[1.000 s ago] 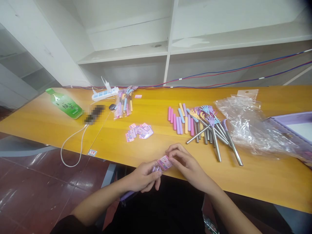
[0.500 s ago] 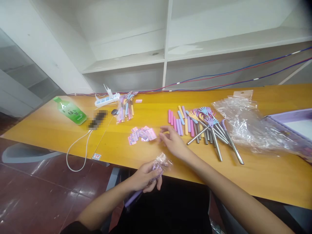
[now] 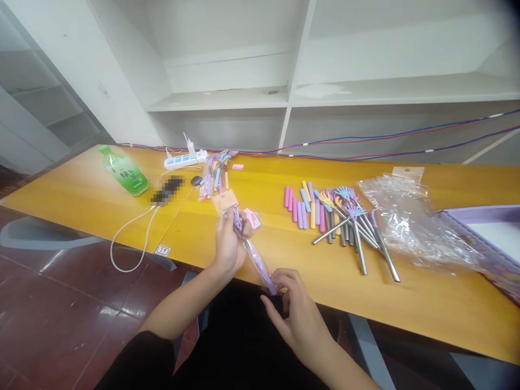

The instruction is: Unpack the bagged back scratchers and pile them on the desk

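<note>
My left hand point(image 3: 231, 241) is closed around the upper part of a purple back scratcher point(image 3: 260, 262) in a clear plastic bag. The bag's pale header point(image 3: 225, 201) sticks up above my fist. The scratcher slants down to the right over the table's front edge. At its lower handle end, the fingers and thumb of my right hand point(image 3: 298, 311) lie on either side, lightly gripping it. Behind my left hand, pink printed cards point(image 3: 252, 219) are partly hidden.
Loose coloured handles point(image 3: 300, 208) and back scratchers with metal rods point(image 3: 357, 233) lie right of centre. Further right are clear bags point(image 3: 418, 222) and a purple box point(image 3: 479, 216). Bagged scratchers point(image 3: 217, 173), a power strip point(image 3: 186, 159) and a green bottle point(image 3: 125, 172) stand left.
My left hand has risen forward, bringing the bagged scratcher up over the table edge. My right hand has drawn back from beside the cards to the scratcher's lower end.
</note>
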{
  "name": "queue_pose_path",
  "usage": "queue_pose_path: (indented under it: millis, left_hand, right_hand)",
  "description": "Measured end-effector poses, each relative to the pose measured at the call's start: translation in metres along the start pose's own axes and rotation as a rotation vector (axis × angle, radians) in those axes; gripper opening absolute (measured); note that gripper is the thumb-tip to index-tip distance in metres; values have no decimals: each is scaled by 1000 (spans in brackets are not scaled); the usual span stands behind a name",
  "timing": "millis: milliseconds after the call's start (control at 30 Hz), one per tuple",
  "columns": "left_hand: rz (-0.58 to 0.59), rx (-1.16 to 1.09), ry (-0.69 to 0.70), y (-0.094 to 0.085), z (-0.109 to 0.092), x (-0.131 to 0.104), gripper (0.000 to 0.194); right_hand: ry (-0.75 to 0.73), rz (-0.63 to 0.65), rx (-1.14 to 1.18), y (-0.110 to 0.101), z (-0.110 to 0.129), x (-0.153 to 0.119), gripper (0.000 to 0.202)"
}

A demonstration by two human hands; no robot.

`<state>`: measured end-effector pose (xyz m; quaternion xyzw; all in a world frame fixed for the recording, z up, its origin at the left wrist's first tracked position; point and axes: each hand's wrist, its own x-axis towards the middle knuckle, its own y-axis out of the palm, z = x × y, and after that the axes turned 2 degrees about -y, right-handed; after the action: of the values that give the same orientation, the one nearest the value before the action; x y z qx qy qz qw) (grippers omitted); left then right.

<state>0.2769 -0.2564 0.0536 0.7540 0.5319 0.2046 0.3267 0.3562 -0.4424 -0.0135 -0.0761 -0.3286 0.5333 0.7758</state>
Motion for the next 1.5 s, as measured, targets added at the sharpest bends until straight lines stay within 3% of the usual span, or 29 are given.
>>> queue_pose_path:
  millis: [167,267,433,600,733,867,1000,1200,1400,1500]
  left_hand:
    - [-12,-130,-23,9,2,1,20]
    - [-12,-170,-46,8,4,-2,15]
    - [67,-126,-119,8,16,-13,23]
    - [55,-134,-131,9,18,-9,22]
    - [25,-174,-103,6,9,0,15]
    - [25,-174,-107,6,6,-1,15]
    - [18,-168,-115,7,8,-3,15]
    - [-25,-194,-107,4,1,8,17]
    - [-34,-202,-115,6,-2,10,20]
    - [-48,-217,-106,6,1,10,20]
  right_hand:
    - [-99,-143,-145,-7,-12,8,19]
    - [-66,-98,-228,-15,-16,13,11]
    - [-112,-43,-271,-23,-17,19,40]
    - [-169,9,-221,-31,-20,18,8]
    - [-199,42,-183,-35,-23,17,11]
    - [-162,17,-199,-33,-28,18,32]
    - [-158,41,-182,-34,-30,15,12]
    - [-347,168,-170,-48,-23,15,6]
    - [-268,-91,-309,-33,-26,19,16]
    - [-227,-150,-341,-26,-30,18,18]
